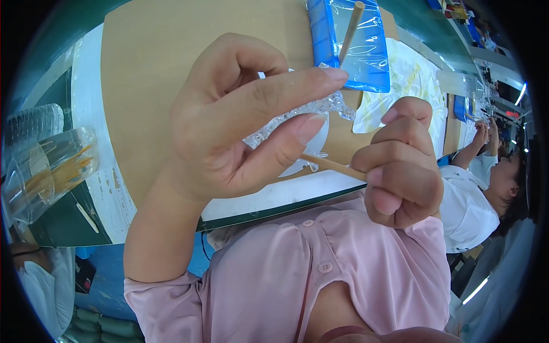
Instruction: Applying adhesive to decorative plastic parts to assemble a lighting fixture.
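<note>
1. Thin wooden stick [334, 166] sits in our right hand [403, 166] in the head view: the curled fingers close around one end, and the stick slants up leftward until it reaches our left thumb.
2. Our left hand [223, 120] keeps thumb and index finger spread apart, with the remaining fingers bent inward; we cannot tell whether it grips anything.
3. Clear beads [336, 104] show in the gap between that thumb and index finger; we cannot tell whether they touch the left hand.
4. Below the beads we see part of a white disc [320, 137], over a brown board [148, 86] on the green surface [63, 226].
5. Past our hands, a wooden rod [350, 34] slants across a blue tray [318, 34]; a white-and-yellow sheet [414, 86] lies near the tray.
6. At our left, a clear container [86, 137] holds yellowish sticks [54, 174].
7. At our right sits a person in a white top [469, 206].
</note>
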Motion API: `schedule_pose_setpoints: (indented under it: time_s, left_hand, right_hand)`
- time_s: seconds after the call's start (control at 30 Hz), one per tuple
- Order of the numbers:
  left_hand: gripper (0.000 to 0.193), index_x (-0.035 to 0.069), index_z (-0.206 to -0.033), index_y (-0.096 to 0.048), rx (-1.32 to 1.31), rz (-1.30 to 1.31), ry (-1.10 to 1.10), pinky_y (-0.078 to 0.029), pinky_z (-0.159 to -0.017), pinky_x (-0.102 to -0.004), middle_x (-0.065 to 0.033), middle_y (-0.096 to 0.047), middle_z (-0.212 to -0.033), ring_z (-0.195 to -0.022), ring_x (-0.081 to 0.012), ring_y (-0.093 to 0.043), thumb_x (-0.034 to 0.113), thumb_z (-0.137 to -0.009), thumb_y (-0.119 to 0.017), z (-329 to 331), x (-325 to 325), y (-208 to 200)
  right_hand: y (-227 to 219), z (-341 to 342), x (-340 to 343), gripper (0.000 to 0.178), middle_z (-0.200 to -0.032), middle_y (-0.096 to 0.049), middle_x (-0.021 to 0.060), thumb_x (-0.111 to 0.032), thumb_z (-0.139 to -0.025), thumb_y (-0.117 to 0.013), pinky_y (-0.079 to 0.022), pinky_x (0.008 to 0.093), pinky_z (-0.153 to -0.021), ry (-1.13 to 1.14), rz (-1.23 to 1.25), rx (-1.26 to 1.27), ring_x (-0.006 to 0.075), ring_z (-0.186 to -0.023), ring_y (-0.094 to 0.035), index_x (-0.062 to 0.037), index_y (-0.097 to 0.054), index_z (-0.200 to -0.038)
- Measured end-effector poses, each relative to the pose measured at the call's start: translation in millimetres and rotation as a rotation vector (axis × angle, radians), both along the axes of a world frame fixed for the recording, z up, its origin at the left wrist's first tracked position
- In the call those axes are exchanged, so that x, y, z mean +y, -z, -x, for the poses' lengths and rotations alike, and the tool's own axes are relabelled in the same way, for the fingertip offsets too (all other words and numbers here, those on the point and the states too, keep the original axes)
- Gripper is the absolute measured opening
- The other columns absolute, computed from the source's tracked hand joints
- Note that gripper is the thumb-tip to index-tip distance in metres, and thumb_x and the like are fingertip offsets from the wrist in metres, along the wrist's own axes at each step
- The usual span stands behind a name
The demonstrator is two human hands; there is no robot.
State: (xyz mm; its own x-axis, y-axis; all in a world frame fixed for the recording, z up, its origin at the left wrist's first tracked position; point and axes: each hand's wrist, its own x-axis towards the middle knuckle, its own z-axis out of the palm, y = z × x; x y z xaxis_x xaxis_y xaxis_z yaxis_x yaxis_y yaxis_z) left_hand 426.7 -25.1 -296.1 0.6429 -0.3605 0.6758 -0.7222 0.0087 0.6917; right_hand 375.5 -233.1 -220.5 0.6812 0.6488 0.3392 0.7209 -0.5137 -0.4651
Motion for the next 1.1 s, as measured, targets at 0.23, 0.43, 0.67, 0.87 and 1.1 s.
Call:
schedule_pose_setpoints:
  time_s: [0.23, 0.43, 0.67, 0.87, 1.1]
  left_hand:
    - [0.031, 0.000, -0.108, -0.067, 0.039, 0.019, 0.046, -0.033, -0.058, -0.0218, -0.0063, -0.053, -0.087, -0.070, -0.0098, -0.043, 0.019, -0.084, -0.061, -1.4, 2.0, -4.1]
    - [0.030, 0.003, -0.107, -0.068, 0.072, -0.011, -0.003, -0.032, -0.058, -0.0220, -0.0030, -0.053, -0.082, -0.069, -0.0099, -0.042, 0.020, -0.084, -0.061, -3.4, 3.2, 0.8]
    - [0.033, 0.000, -0.111, -0.065, 0.124, 0.181, 0.167, -0.038, -0.066, -0.0222, -0.0074, -0.060, -0.089, -0.075, -0.0136, -0.050, 0.011, -0.081, -0.068, -7.4, -1.4, 0.0]
    - [0.028, -0.001, -0.110, -0.065, 0.540, 0.115, 0.205, -0.035, -0.063, -0.0219, -0.0062, -0.056, -0.085, -0.074, -0.0099, -0.048, 0.012, -0.085, -0.063, 1.8, 7.8, -16.0]
    - [0.025, -0.003, -0.108, -0.065, 0.233, 0.169, 0.153, -0.034, -0.063, -0.0226, -0.0058, -0.055, -0.081, -0.072, -0.0092, -0.048, 0.012, -0.088, -0.061, -4.9, -0.7, -0.5]
  right_hand:
    - [-0.4, -2.2, 14.6, 0.025, -0.069, -0.061, 0.0031, -0.031, -0.093, -0.053, -0.038, 0.0420, -0.075, 0.029, -0.047, -0.134, 0.0184, -0.060, -0.048, -0.0094, -0.044, -0.084]
    - [-8.2, 9.3, 21.8, 0.025, -0.065, -0.058, 0.0034, -0.025, -0.090, -0.056, -0.039, 0.0411, -0.072, 0.048, 0.116, -0.225, 0.0199, -0.059, -0.047, -0.0083, -0.045, -0.076]
    - [-14.8, 16.5, 23.7, 0.024, -0.063, -0.057, 0.0038, -0.024, -0.089, -0.055, -0.039, 0.0407, -0.070, 0.057, 0.172, -0.249, 0.0193, -0.056, -0.046, -0.0074, -0.044, -0.075]
    - [13.6, 26.3, 17.6, 0.030, -0.059, -0.054, 0.0014, -0.038, -0.094, -0.047, -0.038, 0.0383, -0.063, -0.073, 0.061, -0.459, 0.0168, -0.054, -0.043, -0.0103, -0.040, -0.086]
    - [8.2, 26.2, 18.2, 0.037, -0.056, -0.054, 0.0025, -0.045, -0.093, -0.047, -0.040, 0.0391, -0.067, 0.021, 0.032, -0.391, 0.0158, -0.054, -0.045, -0.0086, -0.044, -0.085]
